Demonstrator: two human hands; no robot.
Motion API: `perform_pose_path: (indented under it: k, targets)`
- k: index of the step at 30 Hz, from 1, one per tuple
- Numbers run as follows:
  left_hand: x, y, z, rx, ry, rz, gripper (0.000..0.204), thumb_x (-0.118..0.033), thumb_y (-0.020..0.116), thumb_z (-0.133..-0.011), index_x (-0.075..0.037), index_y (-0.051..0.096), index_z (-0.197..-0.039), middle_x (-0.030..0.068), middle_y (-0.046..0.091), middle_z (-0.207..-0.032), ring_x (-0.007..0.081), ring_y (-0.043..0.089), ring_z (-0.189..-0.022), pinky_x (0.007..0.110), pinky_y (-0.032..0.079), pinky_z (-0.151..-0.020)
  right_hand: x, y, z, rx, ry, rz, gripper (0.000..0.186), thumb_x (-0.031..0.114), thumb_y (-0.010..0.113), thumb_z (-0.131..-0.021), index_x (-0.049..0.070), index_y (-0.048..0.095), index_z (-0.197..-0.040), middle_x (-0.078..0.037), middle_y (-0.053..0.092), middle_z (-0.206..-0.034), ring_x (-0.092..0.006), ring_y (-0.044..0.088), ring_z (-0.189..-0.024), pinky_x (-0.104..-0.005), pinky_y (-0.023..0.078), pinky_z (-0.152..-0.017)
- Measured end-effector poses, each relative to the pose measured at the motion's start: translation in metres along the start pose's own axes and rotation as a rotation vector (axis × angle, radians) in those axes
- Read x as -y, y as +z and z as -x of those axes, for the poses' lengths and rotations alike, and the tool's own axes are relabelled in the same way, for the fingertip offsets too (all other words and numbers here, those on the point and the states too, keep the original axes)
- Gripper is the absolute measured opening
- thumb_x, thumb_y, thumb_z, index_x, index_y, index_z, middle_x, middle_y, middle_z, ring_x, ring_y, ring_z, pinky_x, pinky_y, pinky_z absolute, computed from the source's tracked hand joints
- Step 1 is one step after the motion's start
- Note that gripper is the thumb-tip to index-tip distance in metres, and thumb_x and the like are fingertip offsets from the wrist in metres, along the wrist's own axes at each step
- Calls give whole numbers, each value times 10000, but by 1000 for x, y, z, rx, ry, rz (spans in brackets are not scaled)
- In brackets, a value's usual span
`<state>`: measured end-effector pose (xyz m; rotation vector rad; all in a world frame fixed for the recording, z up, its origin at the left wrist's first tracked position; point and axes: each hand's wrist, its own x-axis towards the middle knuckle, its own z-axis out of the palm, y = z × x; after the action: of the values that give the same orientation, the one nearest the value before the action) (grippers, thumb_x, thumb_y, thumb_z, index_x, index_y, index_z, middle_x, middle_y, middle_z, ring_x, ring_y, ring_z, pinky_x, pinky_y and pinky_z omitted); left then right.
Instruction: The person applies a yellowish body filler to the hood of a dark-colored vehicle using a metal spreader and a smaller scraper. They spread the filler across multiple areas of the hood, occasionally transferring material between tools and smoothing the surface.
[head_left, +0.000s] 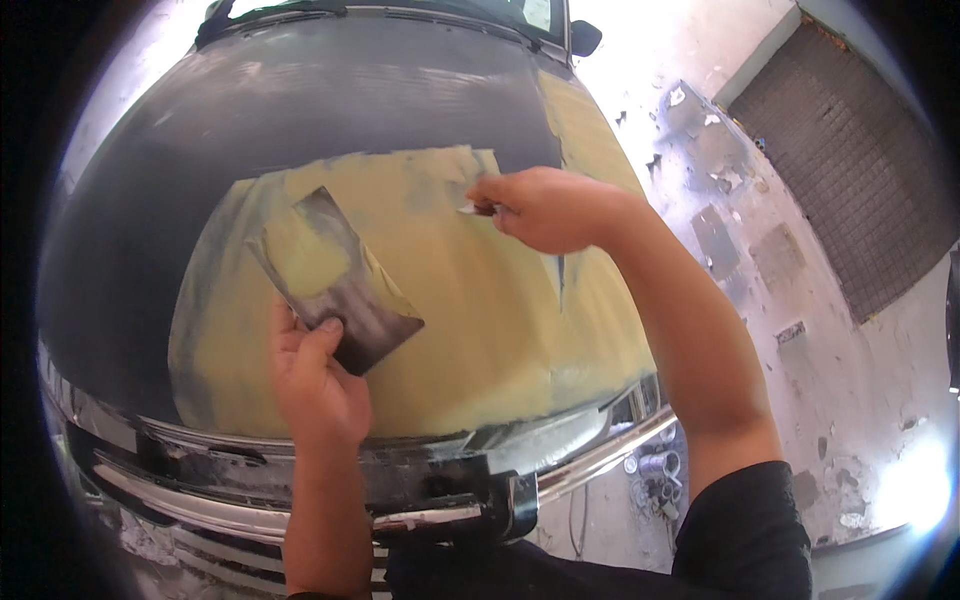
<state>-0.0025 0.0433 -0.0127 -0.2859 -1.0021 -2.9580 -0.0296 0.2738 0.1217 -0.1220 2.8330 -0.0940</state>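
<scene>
One gridded panel (845,165) lies right of the hood (430,235), which the paste-smeared plate (372,325) my left hand (318,380) grips partly hides, my right hand (548,210) gripping a small tool (469,209).

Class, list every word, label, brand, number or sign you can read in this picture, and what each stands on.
None can be read.
Plate in the left hand: no lettering shows.
Car hood with its yellow coating: none shows.
Small tool in the right hand: mostly hidden, too small to tell.
</scene>
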Motion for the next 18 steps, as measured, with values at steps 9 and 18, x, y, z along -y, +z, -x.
perform_pose_path:
  k: [9,18]
  targets:
    - [0,-6,-1,33,65,-36,499,44,454,-799,52,464,-1298,115,559,-1239,192,506,-1162,319,330,-1035,8,74,108,-194,-133,43,386,71,471,-863,111,534,-1242,-103,591,-1216,-267,520,-1179,-482,435,-852]
    - [2,-9,-2,31,71,-66,510,50,467,-794,55,461,-1304,106,553,-1247,181,497,-1164,316,326,-1032,18,132,174,-331,-97,209,461,44,498,-830,110,493,-1286,-40,535,-1326,-206,458,-1250,-493,414,-815]
